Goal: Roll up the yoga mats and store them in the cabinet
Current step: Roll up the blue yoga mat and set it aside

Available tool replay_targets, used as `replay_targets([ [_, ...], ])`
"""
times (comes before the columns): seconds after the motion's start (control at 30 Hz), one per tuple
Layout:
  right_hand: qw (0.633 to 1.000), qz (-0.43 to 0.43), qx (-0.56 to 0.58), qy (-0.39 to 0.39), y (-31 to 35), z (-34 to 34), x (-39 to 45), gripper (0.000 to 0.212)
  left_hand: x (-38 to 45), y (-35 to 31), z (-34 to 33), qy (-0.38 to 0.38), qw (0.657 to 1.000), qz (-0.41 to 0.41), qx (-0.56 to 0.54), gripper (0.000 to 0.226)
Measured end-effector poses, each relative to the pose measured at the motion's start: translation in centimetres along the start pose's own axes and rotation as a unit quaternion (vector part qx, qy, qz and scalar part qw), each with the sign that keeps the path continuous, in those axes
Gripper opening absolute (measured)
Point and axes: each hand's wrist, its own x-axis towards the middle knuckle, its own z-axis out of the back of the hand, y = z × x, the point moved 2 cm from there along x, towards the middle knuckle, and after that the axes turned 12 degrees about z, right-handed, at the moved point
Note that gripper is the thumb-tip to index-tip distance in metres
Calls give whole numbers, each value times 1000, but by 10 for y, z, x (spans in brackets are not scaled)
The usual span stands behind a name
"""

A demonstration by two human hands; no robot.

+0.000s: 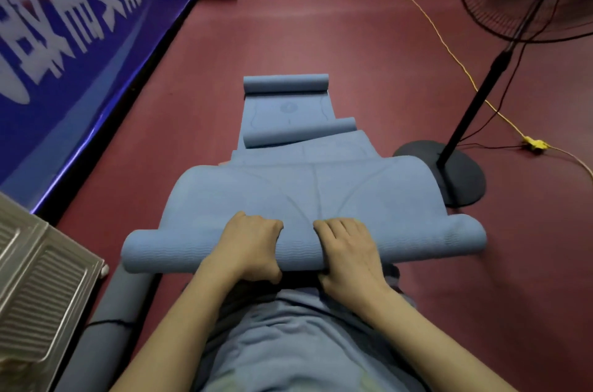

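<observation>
Both hands (250, 244) (348, 250) grip the blue mat's (305, 199) rolled near end.

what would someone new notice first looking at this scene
Most likely the two hands in the near centre, left hand and right hand side by side, gripping the rolled end of a blue yoga mat on the dark red floor. Beyond it lie more blue mats, partly rolled. A standing fan rises at the right; a blue banner lines the left wall.

Dark red floor (288, 38), blue banner wall (80, 22), standing fan (481, 96), yellow cable (449, 51)
</observation>
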Motion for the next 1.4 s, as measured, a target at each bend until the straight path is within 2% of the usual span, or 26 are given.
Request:
replay_targets([
  [0.1,999,2,-41,25,-7,-7,15,61,16,3,10,55,998,15,-31,55],
  [0.23,991,2,-52,127,-18,-4,39,54,26,7,11,76,995,29,-63,55],
  [0.37,981,24,-32,190,-18,8,48,49,20,8,-3,-4,999,37,-35,82],
  [0.53,965,23,-1,260,-24,12,66,54,13,6,-8,-88,992,55,-66,66],
  [0.67,931,-1,54,360,-35,18,88,64,14,5,-10,-145,985,60,-68,63],
  [0.8,901,-13,89,423,-41,25,105,62,18,5,-23,-209,973,49,-87,62],
  [0.87,891,-15,103,441,-43,23,110,64,17,3,-30,-245,964,46,-95,72],
  [0.97,880,-12,118,460,-44,18,116,67,15,0,-35,-283,954,43,-94,101],
  [1.1,875,-8,127,467,-46,16,120,69,20,1,-32,-285,955,46,-71,120],
  [1.17,875,-9,127,466,-46,16,120,72,22,1,-32,-281,958,39,-51,115],
  [1.2,877,-10,127,464,-46,15,119,72,24,1,-33,-274,960,39,-38,104],
  [1.3,887,-22,123,444,-48,11,113,68,29,1,-27,-238,970,49,-3,49],
  [1.4,904,-51,112,410,-54,8,105,81,35,-1,-12,-161,986,40,19,32],
])
